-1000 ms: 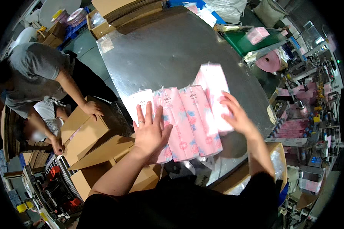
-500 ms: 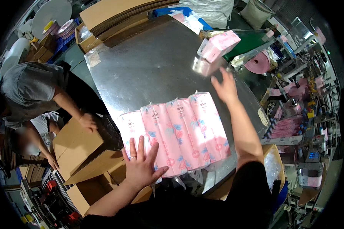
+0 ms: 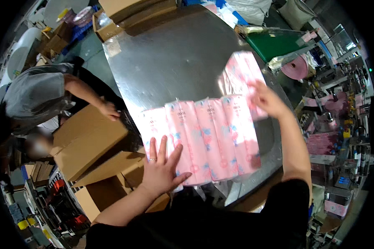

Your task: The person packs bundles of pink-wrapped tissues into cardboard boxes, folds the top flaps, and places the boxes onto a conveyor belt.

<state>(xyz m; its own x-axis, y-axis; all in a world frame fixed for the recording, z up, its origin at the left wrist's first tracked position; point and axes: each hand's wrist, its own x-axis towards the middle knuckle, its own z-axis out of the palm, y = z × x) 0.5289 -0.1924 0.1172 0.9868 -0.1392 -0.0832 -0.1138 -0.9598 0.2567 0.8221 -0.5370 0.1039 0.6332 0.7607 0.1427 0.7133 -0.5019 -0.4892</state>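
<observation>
Toward twelve o'clock stretches the metal bench [image 3: 174,62], bearing a row of four pink packs [image 3: 216,139] near its six o'clock and a fifth pink pack [image 3: 240,68] at the row's one o'clock, the right hand [image 3: 266,99] half-curled against it, hold unclear, the left hand [image 3: 158,167] spread, gripping nothing, on the row's eight-o'clock end.

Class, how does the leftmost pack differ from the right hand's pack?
The leftmost pack lies in the row; the far pack is outside it, farther away. The left hand spreads over the leftmost pack; the right hand touches the far pack. Both have pink printed wrapping.
</observation>
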